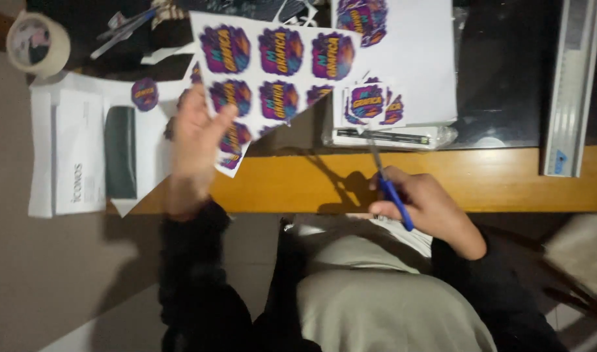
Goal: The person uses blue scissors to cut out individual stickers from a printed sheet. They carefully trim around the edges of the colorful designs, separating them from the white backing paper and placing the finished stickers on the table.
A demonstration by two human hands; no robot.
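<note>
My left hand [195,140] pinches a white sheet [272,65] printed with several purple and orange round stickers, lifted above the desk. My right hand [425,208] grips blue-handled scissors [389,186]; their blades point up toward a small cut square with one sticker [367,101], lying on a pile of cut pieces. One round cut sticker [144,94] lies on white papers at the left.
The wooden desk edge [507,179] runs across the middle. A tape roll [38,44] sits top left. White papers with a dark case [120,151] overhang the desk's left end. Another white sheet [419,58] lies top centre, a long grey ruler-like trimmer [572,85] at right.
</note>
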